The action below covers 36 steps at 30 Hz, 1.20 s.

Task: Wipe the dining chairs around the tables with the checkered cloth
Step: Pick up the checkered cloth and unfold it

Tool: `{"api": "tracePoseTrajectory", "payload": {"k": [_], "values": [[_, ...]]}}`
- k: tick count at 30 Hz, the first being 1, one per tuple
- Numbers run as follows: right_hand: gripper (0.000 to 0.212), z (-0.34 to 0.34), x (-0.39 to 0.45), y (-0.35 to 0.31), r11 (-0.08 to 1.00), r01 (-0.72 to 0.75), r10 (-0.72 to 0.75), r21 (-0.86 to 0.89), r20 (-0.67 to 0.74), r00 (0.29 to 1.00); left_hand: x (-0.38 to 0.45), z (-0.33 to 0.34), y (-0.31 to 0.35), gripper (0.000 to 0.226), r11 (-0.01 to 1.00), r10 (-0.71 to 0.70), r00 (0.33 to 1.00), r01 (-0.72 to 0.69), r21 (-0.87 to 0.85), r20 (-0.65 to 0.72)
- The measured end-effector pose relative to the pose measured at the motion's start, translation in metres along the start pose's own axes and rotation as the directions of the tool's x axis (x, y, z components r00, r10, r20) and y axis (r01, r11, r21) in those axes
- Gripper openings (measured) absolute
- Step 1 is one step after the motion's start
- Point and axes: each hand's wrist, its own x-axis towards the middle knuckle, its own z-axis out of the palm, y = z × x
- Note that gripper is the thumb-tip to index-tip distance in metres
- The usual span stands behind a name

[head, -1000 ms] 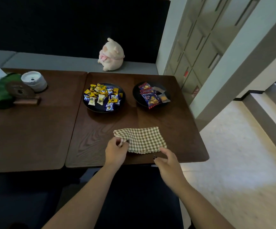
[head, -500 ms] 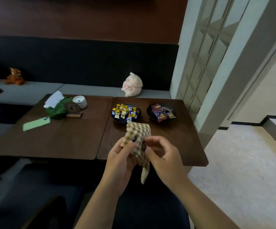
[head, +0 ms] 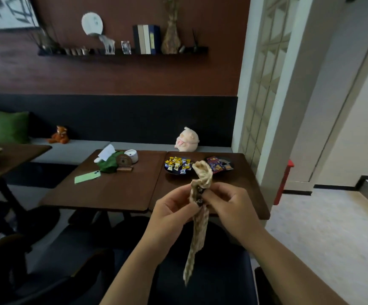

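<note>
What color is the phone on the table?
Light green. The phone lies flat on the left wooden table, seen best in the head view.

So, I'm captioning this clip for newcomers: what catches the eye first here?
The checkered cloth, bunched and dangling between the left hand and right hand in the centre foreground. Behind it, two dark plates of bright wrapped sweets sit on the wooden table, with a pale plush toy on the bench beyond.

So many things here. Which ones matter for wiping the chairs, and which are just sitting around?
For the job: checkered cloth, pinched by left hand and right hand; dark chair below them.

Just lying about: candy plate, snack plate, green phone, pink plush, orange plush.
</note>
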Motion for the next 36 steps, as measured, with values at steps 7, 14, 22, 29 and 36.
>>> {"api": "tracePoseTrajectory", "payload": {"k": [7,14,22,29,36], "values": [[0.019,0.007,-0.052,-0.034,0.996,-0.083,0.081,-0.011,-0.153,0.985,-0.046,0.002,0.013,0.02,0.996,-0.077,0.997,0.076,-0.038,-0.007],[0.034,0.048,-0.102,-0.051,0.933,-0.357,0.353,0.048,-0.314,0.881,-0.104,-0.039,0.038,0.026,0.913,-0.239,0.967,0.254,-0.319,0.089],[0.011,0.077,-0.154,-0.067,0.837,-0.359,0.465,0.414,-0.192,0.864,-0.151,-0.062,0.055,0.024,0.948,-0.216,0.966,0.242,-0.208,0.141],[0.019,0.052,-0.165,-0.082,0.841,-0.225,0.428,0.491,-0.351,0.833,-0.172,-0.041,0.032,0.032,0.968,-0.25,0.926,0.242,0.064,0.284],[0.02,-0.01,-0.222,-0.05,0.708,-0.553,0.626,0.439,-0.028,0.779,-0.164,0.021,0.02,0.025,0.954,-0.283,0.93,0.299,-0.035,0.237]]}}
